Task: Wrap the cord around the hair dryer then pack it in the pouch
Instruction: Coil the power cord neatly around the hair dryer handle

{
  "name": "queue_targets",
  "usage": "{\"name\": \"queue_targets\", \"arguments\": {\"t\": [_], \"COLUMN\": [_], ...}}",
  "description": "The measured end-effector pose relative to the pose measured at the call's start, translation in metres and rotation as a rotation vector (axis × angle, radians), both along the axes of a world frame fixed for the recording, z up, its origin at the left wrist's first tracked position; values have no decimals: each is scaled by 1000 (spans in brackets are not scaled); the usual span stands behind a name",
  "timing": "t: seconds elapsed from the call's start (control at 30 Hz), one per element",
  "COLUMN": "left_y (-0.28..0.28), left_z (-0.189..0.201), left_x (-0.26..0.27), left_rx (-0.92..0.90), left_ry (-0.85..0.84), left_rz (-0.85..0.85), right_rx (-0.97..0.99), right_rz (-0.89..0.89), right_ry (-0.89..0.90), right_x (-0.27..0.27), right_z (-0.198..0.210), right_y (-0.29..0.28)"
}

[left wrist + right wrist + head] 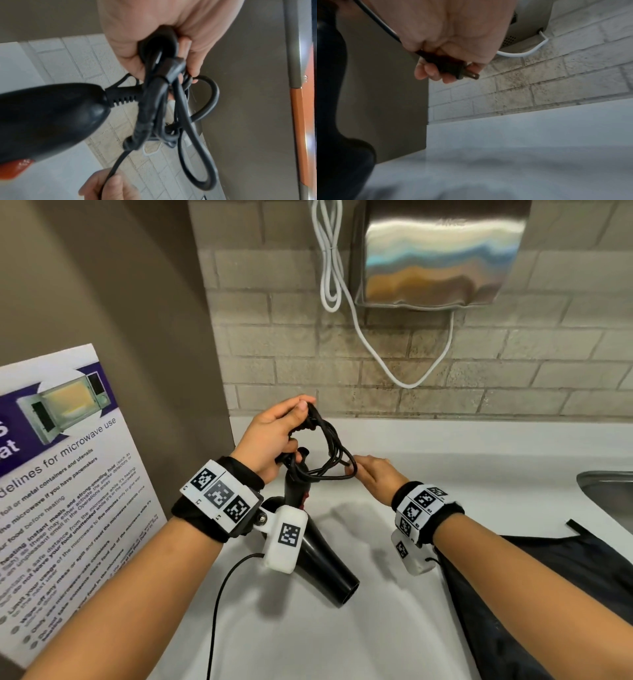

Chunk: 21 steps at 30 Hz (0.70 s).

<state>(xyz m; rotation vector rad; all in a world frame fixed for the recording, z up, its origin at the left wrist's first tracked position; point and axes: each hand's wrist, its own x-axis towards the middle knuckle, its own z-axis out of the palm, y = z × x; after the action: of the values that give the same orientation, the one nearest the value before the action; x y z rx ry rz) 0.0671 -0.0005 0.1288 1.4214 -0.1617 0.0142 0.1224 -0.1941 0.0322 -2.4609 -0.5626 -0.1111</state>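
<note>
A black hair dryer (322,556) hangs above the white counter, nozzle toward me, handle up. My left hand (274,436) grips the handle top and pinches several loops of the black cord (329,450) between thumb and fingers. In the left wrist view the cord loops (171,108) bunch beside the dryer handle (48,116). My right hand (373,474) holds the cord's end to the right of the loops. The right wrist view shows its fingers curled round the black plug (452,67), prongs pointing right. The black pouch (534,594) lies flat on the counter under my right forearm.
A steel wall dispenser (442,251) with a white cable (373,337) hangs on the brick wall behind. A microwave poster (68,474) leans at the left. A steel sink rim (606,491) sits at the right edge. The white counter (342,638) spreads below my hands.
</note>
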Motion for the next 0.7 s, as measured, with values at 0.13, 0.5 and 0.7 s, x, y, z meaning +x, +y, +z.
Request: {"name": "queue_targets", "arguments": {"t": [0.13,0.5,0.7], "left_y": [1,-9,-11], "left_z": [2,2,6], "left_x": [-6,-7,-8], "left_rx": [74,196,162], "left_ry": [-29,-145,-103], "left_rz": [-5,54,42], "right_rx": [-164,265,430], "right_rz": [-187,94,223], "right_ry": [-23,146,170], "right_x": [8,2,-5], "right_z": [-7,13,34], "right_y": [-3,27,27]}}
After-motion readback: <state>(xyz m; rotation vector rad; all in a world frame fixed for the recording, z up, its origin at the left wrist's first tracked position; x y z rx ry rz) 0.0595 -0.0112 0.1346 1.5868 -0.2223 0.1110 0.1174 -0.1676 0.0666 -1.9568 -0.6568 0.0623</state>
